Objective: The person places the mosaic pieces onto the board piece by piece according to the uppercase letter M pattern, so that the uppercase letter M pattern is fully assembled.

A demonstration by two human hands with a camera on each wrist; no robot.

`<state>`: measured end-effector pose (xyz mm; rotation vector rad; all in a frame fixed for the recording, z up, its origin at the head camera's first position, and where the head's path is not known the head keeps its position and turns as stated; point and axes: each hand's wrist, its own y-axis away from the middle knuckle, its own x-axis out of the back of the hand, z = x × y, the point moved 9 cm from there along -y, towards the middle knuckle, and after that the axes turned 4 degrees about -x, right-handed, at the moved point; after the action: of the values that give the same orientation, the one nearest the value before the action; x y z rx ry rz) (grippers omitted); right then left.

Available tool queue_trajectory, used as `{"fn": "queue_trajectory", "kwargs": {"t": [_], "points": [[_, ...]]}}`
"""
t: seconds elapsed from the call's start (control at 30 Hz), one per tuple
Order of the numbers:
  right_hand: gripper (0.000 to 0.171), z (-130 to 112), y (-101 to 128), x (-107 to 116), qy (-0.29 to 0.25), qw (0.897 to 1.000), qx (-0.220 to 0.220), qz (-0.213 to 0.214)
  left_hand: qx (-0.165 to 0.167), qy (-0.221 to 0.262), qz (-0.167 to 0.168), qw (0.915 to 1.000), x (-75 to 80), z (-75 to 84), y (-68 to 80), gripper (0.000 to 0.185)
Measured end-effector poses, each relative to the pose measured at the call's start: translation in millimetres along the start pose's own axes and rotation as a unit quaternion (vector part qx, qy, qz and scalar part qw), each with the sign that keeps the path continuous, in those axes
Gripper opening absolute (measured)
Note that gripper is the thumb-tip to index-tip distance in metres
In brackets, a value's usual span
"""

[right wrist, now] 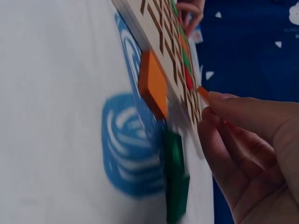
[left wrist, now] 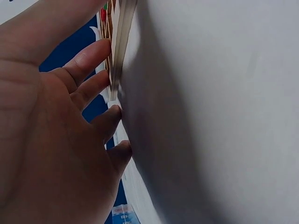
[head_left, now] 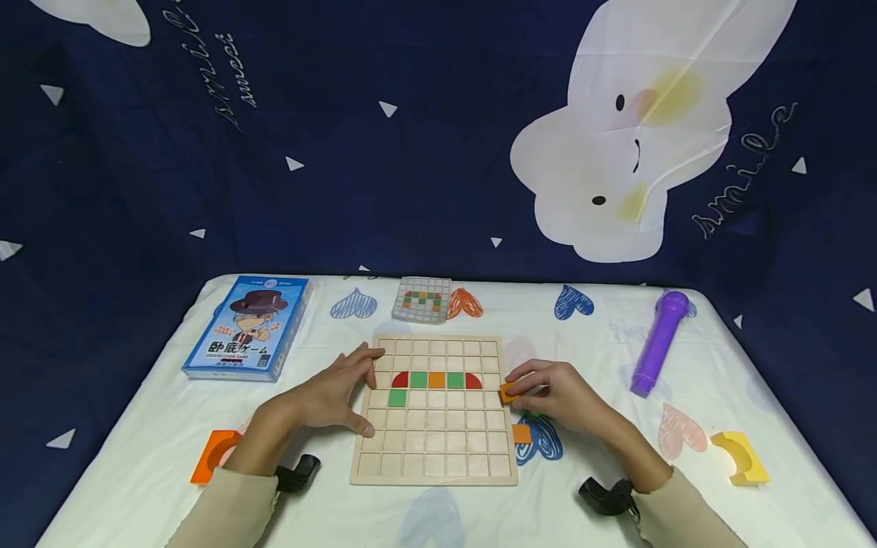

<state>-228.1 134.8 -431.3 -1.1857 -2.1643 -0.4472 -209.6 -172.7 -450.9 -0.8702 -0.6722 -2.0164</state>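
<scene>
One orange tile [head_left: 508, 393] is pinched in the right hand's [head_left: 555, 393] grip at the right edge of the wooden grid board [head_left: 435, 449], where six tiles are laid, while the left hand [head_left: 333, 394], fingers spread, is pressed against its left edge.

The blue game box [head_left: 248, 327] reads "UNDERCOVER GAME"; the dark backdrop [head_left: 411, 152] reads "smile".

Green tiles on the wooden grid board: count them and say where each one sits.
3. Two green tiles sit in the coloured row, either side of the orange tile. The third sits one row nearer, under the left red piece. None looks hidden.
</scene>
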Motion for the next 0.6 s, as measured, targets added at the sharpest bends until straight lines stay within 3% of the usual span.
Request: {"fn": "queue_trajectory", "kwargs": {"t": [0.3, 0.6], "points": [[0.016, -22.8, -10.4, -17.4, 0.008, 1.0, 0.02, -0.014, -0.012, 0.004, 0.003, 0.9999, -0.1, 1.1, 0.4, 0.056], [0.017, -53.4, -26.5, -39.6, -0.006, 0.997, 0.062, -0.04, 0.001, 0.005, 0.007, 1.0, 0.5, -0.4, -0.1, 0.056]]}}
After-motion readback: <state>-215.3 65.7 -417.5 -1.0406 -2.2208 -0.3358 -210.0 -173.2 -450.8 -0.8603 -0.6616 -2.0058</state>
